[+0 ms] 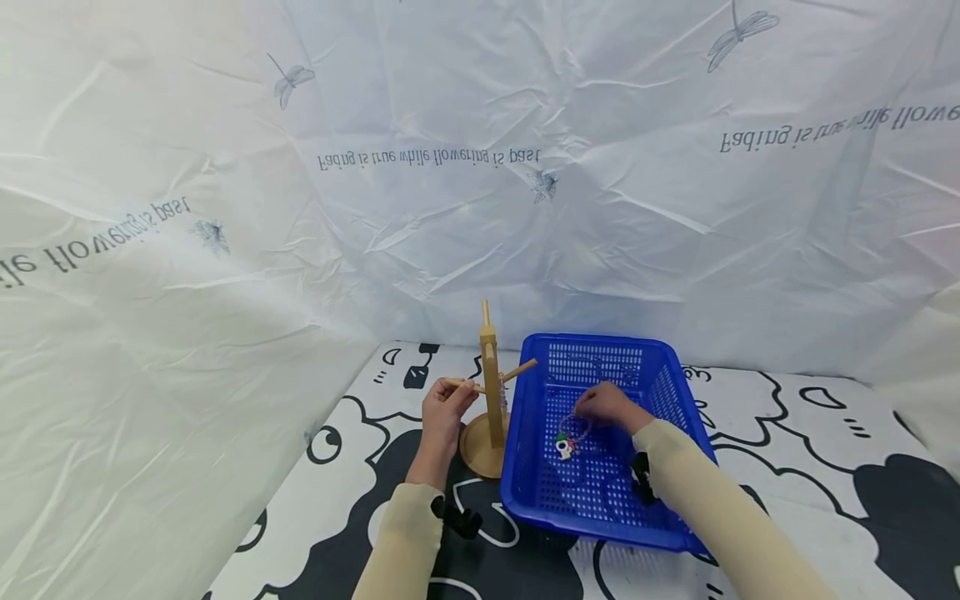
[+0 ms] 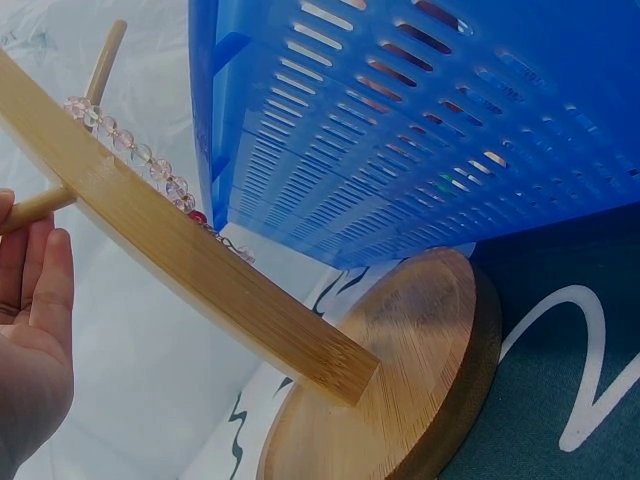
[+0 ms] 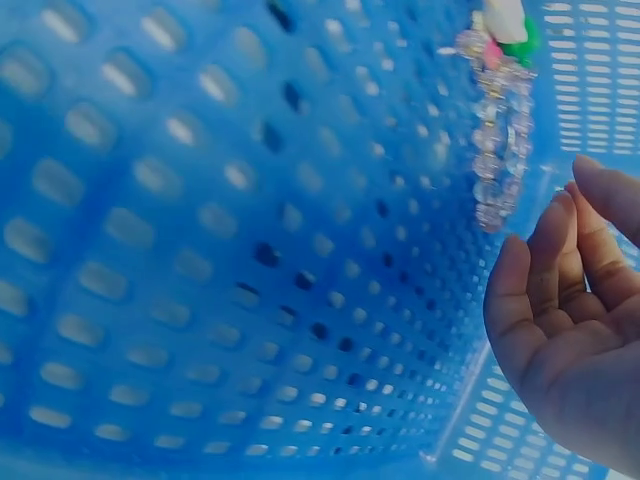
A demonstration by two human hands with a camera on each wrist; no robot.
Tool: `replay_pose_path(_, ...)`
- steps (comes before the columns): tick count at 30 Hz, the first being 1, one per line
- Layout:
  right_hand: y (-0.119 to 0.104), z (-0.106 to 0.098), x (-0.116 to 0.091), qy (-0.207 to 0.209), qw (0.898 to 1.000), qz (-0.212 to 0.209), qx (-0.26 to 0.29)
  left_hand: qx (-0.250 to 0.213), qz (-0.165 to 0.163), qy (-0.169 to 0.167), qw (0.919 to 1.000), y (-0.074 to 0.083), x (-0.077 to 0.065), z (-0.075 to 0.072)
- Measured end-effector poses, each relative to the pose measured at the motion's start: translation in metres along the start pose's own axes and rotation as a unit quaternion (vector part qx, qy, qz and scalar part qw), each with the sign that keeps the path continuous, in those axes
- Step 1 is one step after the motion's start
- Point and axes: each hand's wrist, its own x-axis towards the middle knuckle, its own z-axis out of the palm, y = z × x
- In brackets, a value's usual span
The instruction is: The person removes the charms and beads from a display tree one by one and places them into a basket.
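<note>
My left hand pinches the left peg of a wooden stand with a round base. On the stand's opposite peg hangs a clear and pink beaded bracelet. Inside the blue plastic basket, my right hand has its thumb and fingertips together at the end of another pale pink beaded bracelet. That bracelet carries a white and green charm, partly cut off in the right wrist view. The exact contact with the beads is unclear there.
The basket stands close against the right side of the stand. A white sheet with printed words hangs behind. The tabletop cloth is black and white with cartoon shapes. Black devices are strapped to both wrists.
</note>
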Motion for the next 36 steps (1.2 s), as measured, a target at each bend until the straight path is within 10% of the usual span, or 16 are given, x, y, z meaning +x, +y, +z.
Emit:
replay_pose_path(22, -0.046, -0.026, -0.026, 0.039, 0.995, -0.010, 0.087, 0.000, 0.012, -0.007, 0.9999, -0.002, 0.000, 0.000)
replay_pose_path(36, -0.089, -0.026, -0.043, 0.028, 0.984, -0.092, 0.148, -0.002, 0.009, -0.006, 0.9999, -0.001, 0.000, 0.000)
